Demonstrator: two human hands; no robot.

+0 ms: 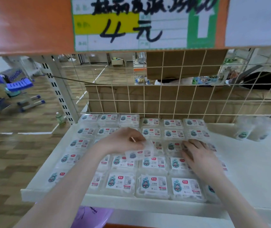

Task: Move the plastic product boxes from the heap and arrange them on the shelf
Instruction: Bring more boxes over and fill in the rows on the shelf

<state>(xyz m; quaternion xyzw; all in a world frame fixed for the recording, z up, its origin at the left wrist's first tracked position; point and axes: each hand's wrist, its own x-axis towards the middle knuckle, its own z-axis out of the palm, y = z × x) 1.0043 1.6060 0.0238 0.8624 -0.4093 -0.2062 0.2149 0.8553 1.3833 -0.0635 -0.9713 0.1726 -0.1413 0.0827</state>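
Note:
Several clear plastic product boxes with white and teal labels lie in rows on the white shelf, for example one at the front. My left hand grips one box, tilted just above the middle rows. My right hand rests flat, fingers spread, on the boxes of the right-hand rows. The heap the boxes come from is out of view.
A wire grid backs the shelf, with cardboard boxes behind it. Clear cups stand at the shelf's back right. An orange price sign hangs overhead. A blue cart stands on the wood floor at left. A purple bin sits below.

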